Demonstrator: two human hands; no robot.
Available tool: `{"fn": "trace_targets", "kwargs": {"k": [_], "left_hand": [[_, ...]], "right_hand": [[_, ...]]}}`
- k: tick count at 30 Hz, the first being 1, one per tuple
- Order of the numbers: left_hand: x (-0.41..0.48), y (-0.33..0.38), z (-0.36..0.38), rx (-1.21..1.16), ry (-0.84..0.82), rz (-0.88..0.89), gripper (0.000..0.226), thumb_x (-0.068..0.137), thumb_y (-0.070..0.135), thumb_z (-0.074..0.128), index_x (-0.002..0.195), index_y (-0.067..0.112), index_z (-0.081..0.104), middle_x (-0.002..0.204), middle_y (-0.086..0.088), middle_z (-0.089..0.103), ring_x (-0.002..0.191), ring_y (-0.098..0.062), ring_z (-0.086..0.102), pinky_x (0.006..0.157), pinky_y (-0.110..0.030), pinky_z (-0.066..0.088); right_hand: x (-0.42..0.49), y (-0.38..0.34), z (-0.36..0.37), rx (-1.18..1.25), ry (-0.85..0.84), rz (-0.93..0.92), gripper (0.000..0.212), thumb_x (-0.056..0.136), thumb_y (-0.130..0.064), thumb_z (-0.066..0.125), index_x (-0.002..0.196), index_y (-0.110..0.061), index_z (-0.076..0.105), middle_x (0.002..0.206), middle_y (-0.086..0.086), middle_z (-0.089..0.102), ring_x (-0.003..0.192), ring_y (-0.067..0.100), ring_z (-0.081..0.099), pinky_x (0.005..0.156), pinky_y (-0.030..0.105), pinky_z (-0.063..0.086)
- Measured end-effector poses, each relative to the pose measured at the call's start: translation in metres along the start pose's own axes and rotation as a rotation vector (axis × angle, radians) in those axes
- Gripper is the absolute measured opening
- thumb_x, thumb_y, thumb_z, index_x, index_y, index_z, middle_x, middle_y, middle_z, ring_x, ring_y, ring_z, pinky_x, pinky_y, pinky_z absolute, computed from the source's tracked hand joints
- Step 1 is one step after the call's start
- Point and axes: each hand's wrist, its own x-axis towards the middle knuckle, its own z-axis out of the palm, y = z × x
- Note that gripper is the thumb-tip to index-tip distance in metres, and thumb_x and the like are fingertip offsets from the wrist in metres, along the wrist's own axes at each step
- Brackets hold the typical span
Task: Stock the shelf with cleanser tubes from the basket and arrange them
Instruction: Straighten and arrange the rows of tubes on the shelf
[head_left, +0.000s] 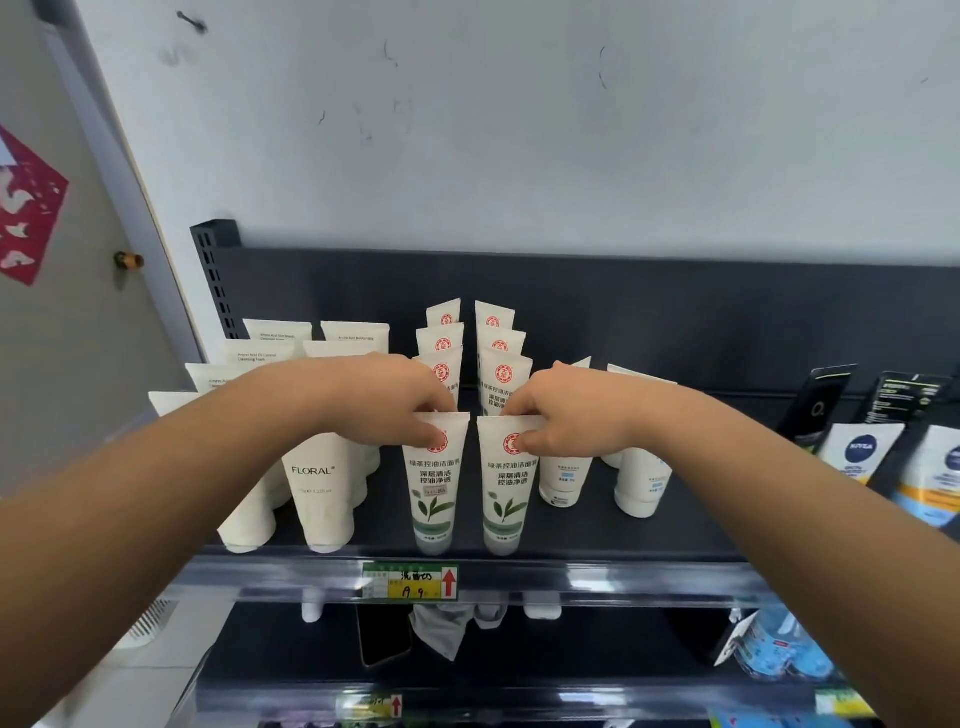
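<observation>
Two rows of white green-tea cleanser tubes with red logos stand cap-down on the dark shelf. My left hand pinches the top edge of the front tube of the left row. My right hand pinches the top of the front tube of the right row. Both front tubes stand upright near the shelf's front edge. Behind each, three more tubes line up toward the back panel. The basket is not in view.
White FLORAL tubes crowd the shelf's left part. Small white tubes stand right of my right hand, and Nivea tubes lean at the far right. A price tag sits on the shelf's front rail. A lower shelf holds other goods.
</observation>
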Motion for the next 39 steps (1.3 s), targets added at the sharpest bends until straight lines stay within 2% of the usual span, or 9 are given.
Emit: {"fn": "trace_targets", "kwargs": {"k": [3,8,11,16,21,24,27,32,39], "left_hand": [[0.000,0.001,-0.001,0.019,-0.045,-0.014,0.015,0.095,0.041,0.053,0.099,0.030,0.061,0.095,0.014,0.064,0.087,-0.007,0.057,0.079,-0.029,0.047],[-0.003,0.000,-0.023,-0.102,-0.138,0.016,0.041,0.089,0.056,0.055,0.123,0.034,0.060,0.113,0.017,0.066,0.103,-0.004,0.060,0.095,-0.029,0.047],[0.008,-0.003,-0.040,-0.176,0.035,0.023,0.041,0.090,0.053,0.054,0.126,0.035,0.058,0.114,0.020,0.064,0.104,0.000,0.058,0.095,-0.025,0.045],[0.056,-0.018,-0.033,0.089,0.154,-0.222,0.047,0.089,0.041,0.063,0.131,0.021,0.056,0.125,0.002,0.062,0.110,-0.019,0.058,0.089,-0.032,0.048],[0.072,-0.024,-0.021,0.159,0.095,-0.226,0.037,0.093,0.026,0.061,0.126,0.010,0.060,0.119,-0.006,0.065,0.100,-0.020,0.063,0.078,-0.027,0.050],[0.065,-0.022,-0.021,0.162,0.104,-0.157,0.038,0.093,0.024,0.061,0.130,0.014,0.057,0.124,-0.004,0.062,0.107,-0.021,0.059,0.079,-0.028,0.046],[0.055,-0.023,-0.019,0.144,0.077,-0.123,0.041,0.093,0.026,0.061,0.132,0.017,0.056,0.123,-0.002,0.061,0.107,-0.020,0.057,0.085,-0.029,0.047],[0.043,-0.024,-0.015,0.131,0.061,-0.040,0.020,0.093,0.028,0.061,0.111,0.021,0.063,0.075,0.016,0.046,0.077,-0.011,0.046,0.060,-0.023,0.034],[0.028,-0.019,-0.017,0.080,0.016,-0.025,0.021,0.093,0.028,0.061,0.114,0.028,0.065,0.090,0.018,0.056,0.079,-0.004,0.053,0.066,-0.019,0.039]], "right_hand": [[0.000,0.003,-0.009,0.033,-0.064,-0.012,0.021,0.094,-0.040,0.057,0.107,-0.027,0.065,0.090,-0.017,0.062,0.082,0.004,0.057,0.072,0.022,0.044],[0.010,0.017,-0.036,0.216,0.119,-0.034,0.029,0.093,-0.042,0.058,0.116,-0.029,0.068,0.113,-0.018,0.067,0.103,-0.001,0.060,0.092,0.020,0.045],[0.035,0.031,-0.040,0.150,0.295,0.081,0.034,0.094,-0.039,0.058,0.122,-0.022,0.065,0.122,-0.008,0.064,0.110,0.010,0.059,0.093,0.026,0.046],[0.072,0.036,-0.025,-0.013,0.208,0.219,0.039,0.094,-0.035,0.059,0.125,-0.011,0.063,0.121,0.003,0.065,0.102,0.019,0.062,0.085,0.029,0.049],[0.079,0.034,-0.013,-0.069,0.218,0.160,0.018,0.095,-0.014,0.055,0.100,-0.006,0.070,0.091,0.006,0.069,0.078,0.021,0.062,0.073,0.036,0.053],[0.065,0.031,-0.014,-0.078,0.202,0.109,0.016,0.095,-0.016,0.055,0.082,-0.010,0.062,0.072,-0.002,0.058,0.064,0.014,0.050,0.062,0.029,0.042],[0.049,0.030,-0.015,-0.052,0.168,0.050,0.014,0.096,-0.020,0.057,0.095,-0.013,0.069,0.080,-0.007,0.062,0.074,0.012,0.054,0.066,0.025,0.039],[0.036,0.030,-0.014,-0.026,0.124,0.000,0.021,0.097,-0.022,0.057,0.110,-0.014,0.071,0.076,-0.016,0.058,0.069,0.002,0.050,0.066,0.020,0.036],[0.033,0.027,-0.014,-0.041,0.114,0.011,0.026,0.098,-0.025,0.055,0.120,-0.018,0.066,0.102,-0.007,0.066,0.093,0.013,0.058,0.079,0.024,0.039]]}}
